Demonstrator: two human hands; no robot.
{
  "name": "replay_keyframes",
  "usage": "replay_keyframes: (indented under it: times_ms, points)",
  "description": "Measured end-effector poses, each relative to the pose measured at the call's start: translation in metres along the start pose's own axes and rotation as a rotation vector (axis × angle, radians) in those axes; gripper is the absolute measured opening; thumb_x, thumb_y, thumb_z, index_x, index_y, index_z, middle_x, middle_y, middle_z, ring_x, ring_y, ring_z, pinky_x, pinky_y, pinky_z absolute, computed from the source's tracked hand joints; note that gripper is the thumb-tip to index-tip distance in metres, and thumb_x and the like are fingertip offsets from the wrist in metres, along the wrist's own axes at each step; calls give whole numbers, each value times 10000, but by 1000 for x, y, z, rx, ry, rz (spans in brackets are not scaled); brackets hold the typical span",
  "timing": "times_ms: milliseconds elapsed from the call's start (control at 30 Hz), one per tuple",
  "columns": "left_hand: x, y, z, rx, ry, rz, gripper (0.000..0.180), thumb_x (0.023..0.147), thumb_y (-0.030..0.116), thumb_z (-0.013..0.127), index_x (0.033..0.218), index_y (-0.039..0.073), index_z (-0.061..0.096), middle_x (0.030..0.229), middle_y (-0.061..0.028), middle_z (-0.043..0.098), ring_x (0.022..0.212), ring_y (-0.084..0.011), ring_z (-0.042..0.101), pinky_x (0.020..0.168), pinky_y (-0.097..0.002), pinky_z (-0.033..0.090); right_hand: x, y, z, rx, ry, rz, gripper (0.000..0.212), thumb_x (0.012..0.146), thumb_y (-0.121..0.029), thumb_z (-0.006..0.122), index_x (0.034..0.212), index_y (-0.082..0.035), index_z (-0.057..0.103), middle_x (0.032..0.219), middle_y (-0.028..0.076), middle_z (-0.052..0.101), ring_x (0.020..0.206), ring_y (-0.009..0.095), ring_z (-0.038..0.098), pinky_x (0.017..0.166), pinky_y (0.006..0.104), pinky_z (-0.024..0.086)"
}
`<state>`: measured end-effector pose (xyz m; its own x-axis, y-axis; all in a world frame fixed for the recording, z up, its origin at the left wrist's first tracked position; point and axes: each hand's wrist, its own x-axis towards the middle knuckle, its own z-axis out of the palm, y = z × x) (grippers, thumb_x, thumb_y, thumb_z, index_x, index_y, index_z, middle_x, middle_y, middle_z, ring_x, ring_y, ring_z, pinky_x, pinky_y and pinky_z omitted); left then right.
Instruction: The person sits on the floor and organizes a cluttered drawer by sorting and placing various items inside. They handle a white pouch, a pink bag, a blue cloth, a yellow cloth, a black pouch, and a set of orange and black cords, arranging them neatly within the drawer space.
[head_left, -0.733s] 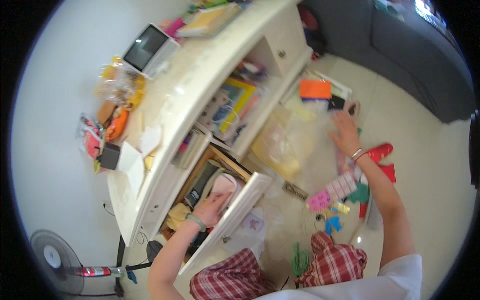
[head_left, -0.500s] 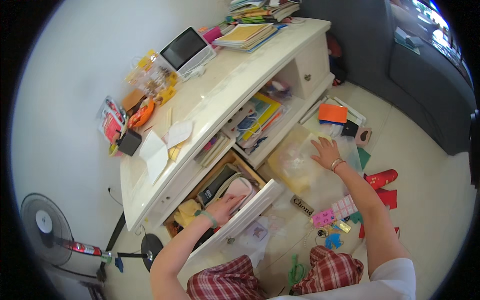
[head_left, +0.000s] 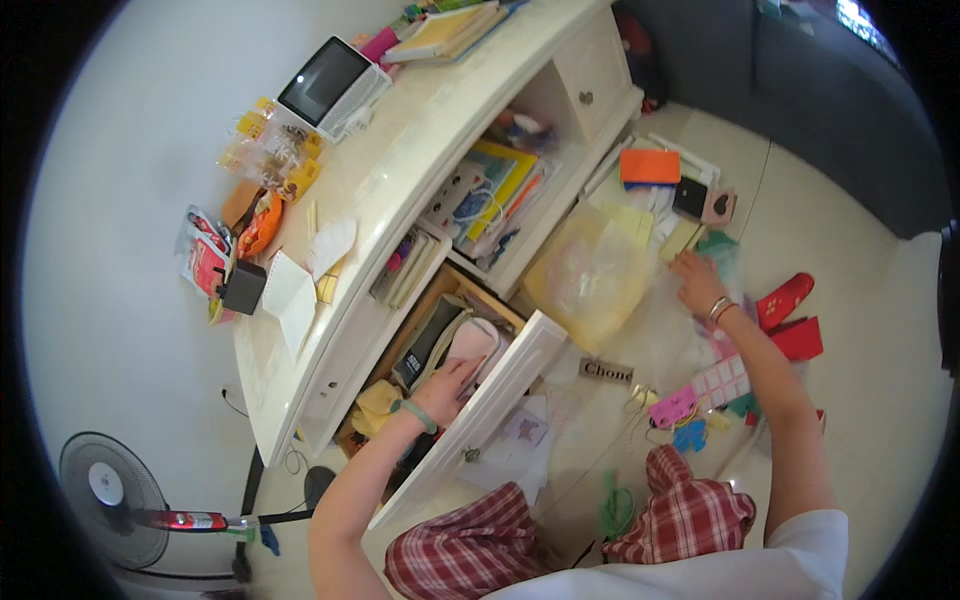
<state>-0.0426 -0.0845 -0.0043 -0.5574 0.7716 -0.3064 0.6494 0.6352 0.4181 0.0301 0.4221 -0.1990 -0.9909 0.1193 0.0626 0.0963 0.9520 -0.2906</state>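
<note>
My left hand [head_left: 440,392] reaches into the pulled-out drawer [head_left: 548,345]. Its outstretched fingers lie on a pale pink pouch [head_left: 474,340]. Beside the pouch are a dark grey pouch [head_left: 428,340] and a yellow cloth [head_left: 376,410]. On the floor, my right hand [head_left: 703,285] has its fingers bent together among clear plastic and a beige strip [head_left: 680,240]. What those fingers hold, if anything, is too unclear to name. A green piece [head_left: 716,246] lies beyond them. To their left spreads a yellowish plastic bag [head_left: 588,275].
The white cabinet [head_left: 420,130] rises ahead, with books, papers and a screen device [head_left: 325,80] on top. Red envelopes [head_left: 797,340], an orange packet [head_left: 650,166], a lettered plaque [head_left: 606,371] and small trinkets lie on the floor. A fan [head_left: 110,490] stands left; a grey sofa [head_left: 830,140] is at right.
My right hand has moved right, off the yellowish bag, and its spread fingers have drawn together. The clear plastic has shifted. My left hand stays at the pink pouch. The view has tilted down.
</note>
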Motion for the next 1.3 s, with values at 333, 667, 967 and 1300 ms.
replay_keyframes:
  times_ms: [333, 667, 967, 1300]
  points:
    - [3, 24, 0, 239, -2, 44, 698, 833, 108, 617, 1468, 152, 330, 1482, -147, 337, 1280, -333, 434, 1039, -380, 405, 2, -56, -21, 270, 309, -32, 530, 900, -346, 585, 1381, -163, 458, 1455, 91, 416, 1385, 276, 319, 1130, 479, 215]
    - [18, 22, -1, 334, -72, 74, 658, 856, 117, 558, 1466, 74, 312, 1511, -166, 302, 1336, -363, 353, 1107, -409, 327, 36, -108, 1, 95, 202, -275, 613, 869, -435, 602, 1414, -224, 420, 1521, 32, 310, 1438, 226, 202, 1150, 556, 117]
    - [19, 28, 5, 231, -24, 22, 670, 826, 82, 592, 1448, 60, 344, 1480, -168, 352, 1318, -361, 386, 1086, -407, 350, 34, -96, 33, 79, 84, -223, 508, 849, -303, 630, 1334, -200, 519, 1445, 30, 427, 1396, 214, 289, 1164, 546, 96]
    - [15, 28, 5, 180, 8, -16, 685, 812, 64, 615, 1444, 77, 353, 1458, -154, 379, 1309, -348, 408, 1058, -377, 391, 26, -97, 12, 110, 199, -186, 357, 855, -221, 635, 1204, -148, 616, 1344, 24, 530, 1356, 211, 356, 1160, 526, 128]
